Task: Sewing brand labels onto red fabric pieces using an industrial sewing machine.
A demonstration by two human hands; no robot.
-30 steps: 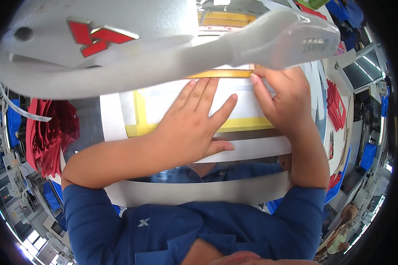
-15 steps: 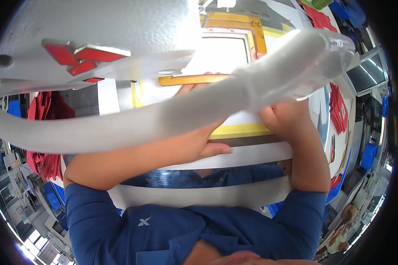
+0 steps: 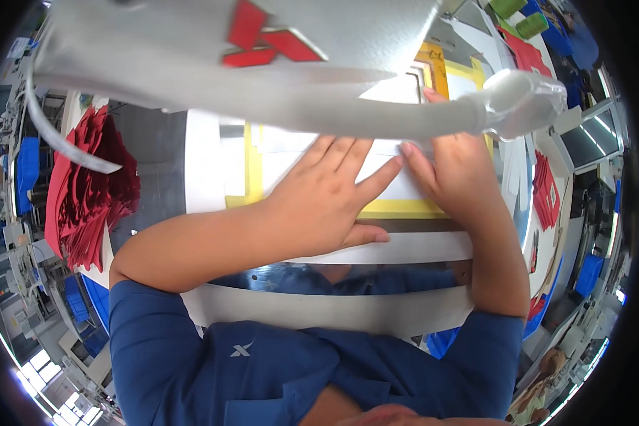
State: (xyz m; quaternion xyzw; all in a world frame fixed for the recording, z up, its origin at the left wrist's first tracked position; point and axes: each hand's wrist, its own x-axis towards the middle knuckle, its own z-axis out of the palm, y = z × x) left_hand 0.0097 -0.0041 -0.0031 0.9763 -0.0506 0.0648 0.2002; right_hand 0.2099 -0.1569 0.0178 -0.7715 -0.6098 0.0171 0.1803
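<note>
My left hand [image 3: 330, 184] lies flat, fingers spread, on a white sheet [image 3: 397, 186] edged with yellow tape [image 3: 405, 209]. Its fingertips reach up to a translucent tube [image 3: 397, 118] that crosses the view. To its right, my right hand [image 3: 458, 170] has thumb and index finger stretched apart. The index fingertip shows beyond the tube, against the inner side of an orange-yellow frame [image 3: 437, 67]. The tube hides the middle of that hand, and its other fingers do not show clearly. Much of the frame is behind the machine head.
A grey-white machine head [image 3: 149, 57] with red emblem pieces overhangs the work. Red cut pieces [image 3: 92, 195] are stacked at left, with more red pieces [image 3: 545, 188] at right. Green thread spools [image 3: 531, 26], a dark screen [image 3: 588, 122] and a blue bin [image 3: 589, 275] stand farther right.
The machine head and tube appear farther up and right in the view, uncovering my left hand and more of the taped sheet. The orange-yellow frame is now mostly hidden behind the head.
</note>
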